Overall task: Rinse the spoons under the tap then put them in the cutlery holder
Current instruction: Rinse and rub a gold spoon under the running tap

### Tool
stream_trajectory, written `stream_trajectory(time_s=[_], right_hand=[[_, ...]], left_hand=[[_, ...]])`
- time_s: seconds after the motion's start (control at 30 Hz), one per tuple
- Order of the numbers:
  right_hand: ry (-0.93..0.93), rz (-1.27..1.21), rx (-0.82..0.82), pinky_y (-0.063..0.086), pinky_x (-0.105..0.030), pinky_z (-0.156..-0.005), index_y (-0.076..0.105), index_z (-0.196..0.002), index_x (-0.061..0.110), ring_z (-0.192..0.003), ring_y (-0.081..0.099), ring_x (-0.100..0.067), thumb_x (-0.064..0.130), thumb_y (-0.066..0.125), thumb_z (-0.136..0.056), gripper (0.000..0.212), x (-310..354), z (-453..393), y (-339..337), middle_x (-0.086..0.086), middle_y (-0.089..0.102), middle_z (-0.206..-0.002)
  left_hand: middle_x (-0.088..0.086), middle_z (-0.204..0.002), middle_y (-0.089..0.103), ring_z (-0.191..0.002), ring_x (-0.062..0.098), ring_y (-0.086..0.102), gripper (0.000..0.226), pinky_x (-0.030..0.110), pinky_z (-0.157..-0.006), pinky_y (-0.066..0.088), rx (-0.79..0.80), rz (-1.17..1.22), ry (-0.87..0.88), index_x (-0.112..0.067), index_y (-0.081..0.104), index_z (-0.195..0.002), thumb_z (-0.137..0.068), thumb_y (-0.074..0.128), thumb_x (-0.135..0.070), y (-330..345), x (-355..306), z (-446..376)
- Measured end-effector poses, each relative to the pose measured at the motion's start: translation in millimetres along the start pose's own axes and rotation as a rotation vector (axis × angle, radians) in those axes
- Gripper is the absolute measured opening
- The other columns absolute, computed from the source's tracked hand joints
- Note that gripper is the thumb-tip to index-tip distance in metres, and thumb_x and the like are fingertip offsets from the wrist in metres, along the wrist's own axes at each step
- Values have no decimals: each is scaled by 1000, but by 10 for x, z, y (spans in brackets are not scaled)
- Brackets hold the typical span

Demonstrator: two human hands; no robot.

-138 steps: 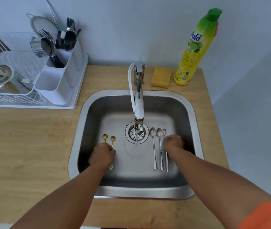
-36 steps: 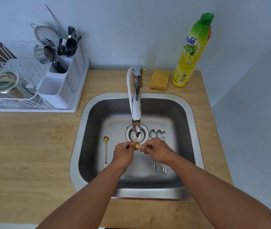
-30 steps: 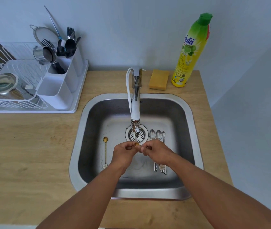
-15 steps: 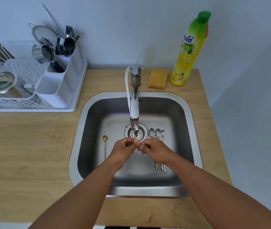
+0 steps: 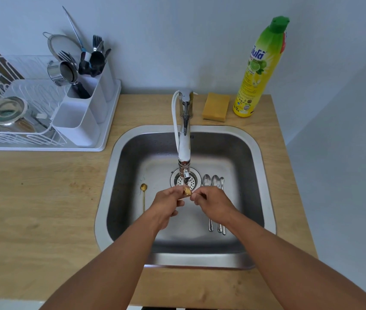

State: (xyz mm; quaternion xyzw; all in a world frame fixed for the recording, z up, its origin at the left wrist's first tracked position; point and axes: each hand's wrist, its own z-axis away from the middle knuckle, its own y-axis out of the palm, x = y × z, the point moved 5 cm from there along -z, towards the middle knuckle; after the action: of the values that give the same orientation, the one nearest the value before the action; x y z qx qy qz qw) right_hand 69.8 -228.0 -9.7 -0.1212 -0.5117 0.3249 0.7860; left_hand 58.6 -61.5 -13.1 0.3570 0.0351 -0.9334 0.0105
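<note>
Since half a second ago, both hands have barely moved. The left hand (image 5: 170, 203) pinches the small gold metal spoon (image 5: 187, 192) under the chrome tap (image 5: 184, 153); the right hand (image 5: 213, 202), at 3 o'clock of it, seems to rub its bowl. The white plastic cutlery holder (image 5: 81, 113) stands at 10 o'clock.

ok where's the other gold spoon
In the head view, the gold spoon lies on the sink floor's left side, just left of the left hand.

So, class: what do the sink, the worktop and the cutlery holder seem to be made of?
Sink: probably stainless steel, brushed grey with soft reflections. Worktop: wood or a wood-look laminate, pale with grain lines. Cutlery holder: likely plastic, plain matt white with moulded compartments.
</note>
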Motion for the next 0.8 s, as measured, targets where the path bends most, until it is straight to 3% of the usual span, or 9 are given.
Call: stream_trajectory(time_s=[0.13,0.2,0.27,0.4,0.47,0.57,0.67,0.8], right_hand=[[-7,-51,-9,57,-43,-79,73,-84,28,-80,69,-18,34,61,-98,20,-12,8,31,8,73,-82],[-11,-86,1,57,-40,-77,74,-85,29,-79,69,-19,33,60,-99,20,-20,9,59,7,73,-82],[-16,-114,4,56,-35,-72,74,-84,30,-71,65,-10,31,60,-100,21,-34,15,78,8,73,-82],[-29,-139,14,49,-23,-67,74,-83,33,-67,61,1,29,61,-101,22,-51,35,84,10,74,-81],[-38,-129,20,48,-21,-67,74,-84,33,-67,60,2,30,61,-101,22,-31,46,76,11,73,-81],[-60,-112,27,53,-27,-69,74,-82,31,-70,64,-6,29,61,-100,23,4,34,50,11,73,-81],[-69,-109,28,55,-34,-73,72,-76,30,-70,64,-10,29,60,-100,27,13,23,28,11,72,-78],[-50,-128,39,57,-34,-80,76,-84,29,-83,71,-14,31,60,-101,23,1,23,45,12,75,-82]], left_hand=[[-17,-95,80,-80,-12,67,20,10,-74,51,-36,-31,260,-29,77,-113,-98,69,-17,-2,31,40],[-13,-105,78,-93,-9,69,27,9,-87,51,-94,-88,362,-21,76,-120,-94,74,-14,-20,25,88],[-14,-101,78,-93,-8,70,27,8,-86,52,-161,-135,427,-20,78,-116,-89,79,-16,-43,19,132],[-10,-93,80,-89,2,74,23,20,-87,58,-162,-72,427,-19,81,-107,-84,83,-17,-71,26,160],[-13,-91,80,-89,-1,74,22,16,-85,58,-121,-30,406,-21,80,-107,-86,81,-15,-63,21,138],[-18,-99,77,-89,-8,69,31,4,-75,50,-38,-70,363,-25,74,-123,-94,74,-16,-31,16,98],[-7,-102,73,-90,4,64,37,5,-74,48,42,-179,369,-28,68,-133,-97,69,-17,-2,-2,76],[-10,-101,77,-93,-1,70,32,9,-83,51,-76,-289,500,-20,75,-123,-91,77,-16,-52,-90,117]])
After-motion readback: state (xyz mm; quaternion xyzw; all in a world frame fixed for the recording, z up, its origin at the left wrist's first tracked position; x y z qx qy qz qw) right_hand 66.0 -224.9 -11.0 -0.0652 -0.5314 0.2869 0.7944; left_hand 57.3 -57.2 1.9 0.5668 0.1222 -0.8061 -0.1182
